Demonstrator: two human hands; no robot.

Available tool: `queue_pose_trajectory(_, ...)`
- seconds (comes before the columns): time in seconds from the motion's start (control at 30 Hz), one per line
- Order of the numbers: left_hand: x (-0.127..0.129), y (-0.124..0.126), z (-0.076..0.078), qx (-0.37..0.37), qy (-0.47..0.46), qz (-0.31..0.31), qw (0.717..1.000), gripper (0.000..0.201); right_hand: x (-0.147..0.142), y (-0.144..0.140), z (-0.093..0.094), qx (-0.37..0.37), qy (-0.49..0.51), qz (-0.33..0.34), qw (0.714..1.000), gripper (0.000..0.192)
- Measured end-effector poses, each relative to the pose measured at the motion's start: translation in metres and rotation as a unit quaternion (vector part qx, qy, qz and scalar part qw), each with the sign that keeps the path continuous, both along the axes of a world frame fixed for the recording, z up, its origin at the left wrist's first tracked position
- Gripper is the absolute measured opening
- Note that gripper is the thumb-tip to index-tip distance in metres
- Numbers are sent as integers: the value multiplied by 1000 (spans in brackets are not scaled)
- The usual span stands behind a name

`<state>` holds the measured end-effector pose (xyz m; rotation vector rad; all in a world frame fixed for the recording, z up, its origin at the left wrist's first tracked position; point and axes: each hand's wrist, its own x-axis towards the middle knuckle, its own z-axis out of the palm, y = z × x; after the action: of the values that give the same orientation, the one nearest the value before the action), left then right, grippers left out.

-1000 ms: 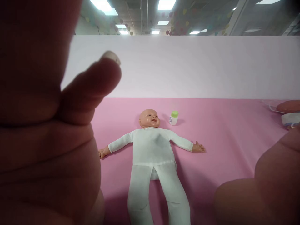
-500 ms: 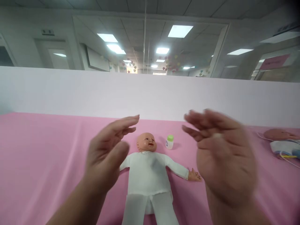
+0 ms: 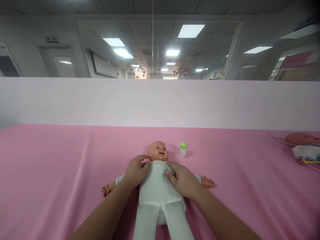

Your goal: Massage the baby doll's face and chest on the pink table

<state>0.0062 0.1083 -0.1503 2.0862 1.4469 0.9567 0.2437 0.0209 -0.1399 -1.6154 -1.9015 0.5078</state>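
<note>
A baby doll [image 3: 160, 190] in a white top and trousers lies on its back, its bald head [image 3: 157, 150] toward the far side. My left hand [image 3: 137, 170] is curved over the doll's shoulder on the left, thumb against the upper chest and a fingertip by the neck. Over the opposite shoulder, my right hand [image 3: 182, 180] has its thumb on the chest and its fingers near the collar. Both hands touch the doll, and some fingers are hidden. Beside the head stands a small white bottle [image 3: 182, 151] with a green cap.
A pink sheet [image 3: 62, 173] with soft folds covers the table. At the far right lie another doll [image 3: 300, 138], a white cloth item [image 3: 306, 152] and thin tubing. A low white panel [image 3: 160, 103] runs along the back, with large glass above it.
Both hands, raised and apart with palms facing inward before, have come down onto the doll's shoulders and upper chest. The bottle stays beside the head.
</note>
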Motion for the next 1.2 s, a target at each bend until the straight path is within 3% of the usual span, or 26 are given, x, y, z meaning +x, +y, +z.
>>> queue_pose_trajectory(0.57, -1, 2, -3, -8, 32, -1, 999, 41, 2, 3, -3, 0, 21, 7, 1000, 44)
queue_pose_trajectory(1.2, 2, -5, 7, -24, 40, -45, 998, 30, 13, 5, 0, -5, 19, 14, 1000, 37)
